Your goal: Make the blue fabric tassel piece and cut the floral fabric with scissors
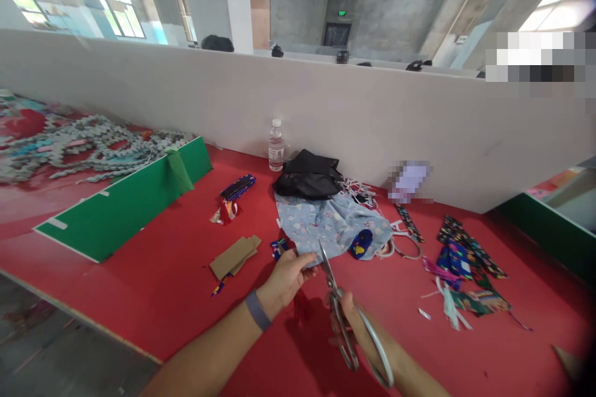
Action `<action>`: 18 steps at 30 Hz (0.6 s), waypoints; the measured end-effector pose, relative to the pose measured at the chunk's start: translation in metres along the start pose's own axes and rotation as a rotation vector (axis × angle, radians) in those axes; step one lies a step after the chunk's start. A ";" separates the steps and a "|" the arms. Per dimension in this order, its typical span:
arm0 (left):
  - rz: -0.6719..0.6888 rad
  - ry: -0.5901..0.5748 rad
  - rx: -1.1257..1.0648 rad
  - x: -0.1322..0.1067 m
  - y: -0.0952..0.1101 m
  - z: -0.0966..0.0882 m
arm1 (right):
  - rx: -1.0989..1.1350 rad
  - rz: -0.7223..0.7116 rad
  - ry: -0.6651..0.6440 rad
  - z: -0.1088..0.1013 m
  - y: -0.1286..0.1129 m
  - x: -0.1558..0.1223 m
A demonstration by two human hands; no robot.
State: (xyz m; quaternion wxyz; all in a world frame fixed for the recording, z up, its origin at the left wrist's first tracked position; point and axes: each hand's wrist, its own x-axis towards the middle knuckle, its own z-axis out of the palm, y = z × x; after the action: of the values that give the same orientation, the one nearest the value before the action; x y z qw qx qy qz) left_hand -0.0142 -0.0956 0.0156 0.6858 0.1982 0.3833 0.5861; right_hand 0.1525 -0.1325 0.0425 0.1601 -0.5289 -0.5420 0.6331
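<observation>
A light blue floral cloth (311,223) lies rumpled in the middle of the red table. My left hand (285,276), with a band at the wrist, pinches the cloth's near edge between thumb and fingers. Metal scissors (328,272) are in my right hand (348,313), their blades pointing up and away beside the held edge. The blades look nearly closed; whether they touch the cloth I cannot tell. On the cloth's right part rests a dark blue patterned roll (361,243). A small patterned scrap (279,249) lies just beyond my left hand.
A black bag (308,175) covers the cloth's far edge, near a water bottle (276,146). Brown cardboard pieces (235,257) lie left, patterned fabric strips (470,248) right. A green divider (130,201) borders the left side; a pale partition (223,99) stands behind.
</observation>
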 end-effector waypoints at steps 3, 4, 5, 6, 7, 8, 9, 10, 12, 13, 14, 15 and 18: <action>0.004 0.007 -0.003 0.001 -0.002 -0.002 | 0.015 0.006 0.012 0.001 0.000 0.002; 0.005 0.008 -0.003 0.002 -0.002 -0.003 | 0.020 0.008 0.012 0.001 0.000 0.003; 0.006 0.008 -0.004 0.003 -0.002 -0.003 | 0.024 0.009 0.011 0.000 -0.001 0.003; 0.008 0.007 -0.005 0.003 -0.002 -0.004 | 0.027 0.009 0.009 0.000 -0.001 0.003; 0.011 0.006 -0.005 0.004 -0.001 -0.004 | 0.030 0.008 0.006 -0.001 -0.003 0.004; 0.013 0.005 -0.004 0.004 0.000 -0.003 | 0.032 0.007 0.002 -0.002 -0.004 0.004; 0.014 0.005 -0.006 0.005 0.001 -0.002 | 0.033 0.004 -0.004 -0.004 -0.007 0.005; 0.013 0.006 -0.011 0.006 0.004 -0.001 | 0.034 0.000 -0.010 -0.006 -0.009 0.005; 0.011 0.010 -0.022 0.009 0.010 0.004 | 0.036 -0.012 -0.021 -0.009 -0.016 0.008; 0.016 0.010 -0.025 0.011 0.015 0.007 | 0.042 -0.021 -0.027 -0.010 -0.019 0.009; 0.024 0.006 -0.026 0.014 0.019 0.010 | 0.053 -0.035 -0.030 -0.011 -0.023 0.011; 0.036 0.001 -0.023 0.016 0.024 0.013 | 0.066 -0.051 -0.031 -0.012 -0.026 0.013; 0.062 -0.016 -0.003 0.024 0.036 0.022 | 0.111 -0.090 -0.030 -0.013 -0.034 0.019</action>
State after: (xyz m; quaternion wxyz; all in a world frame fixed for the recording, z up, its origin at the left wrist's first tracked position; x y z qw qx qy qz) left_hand -0.0204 -0.0606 0.0484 0.6705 0.2138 0.3707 0.6061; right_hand 0.1439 -0.0989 0.0640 0.2093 -0.4850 -0.5314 0.6623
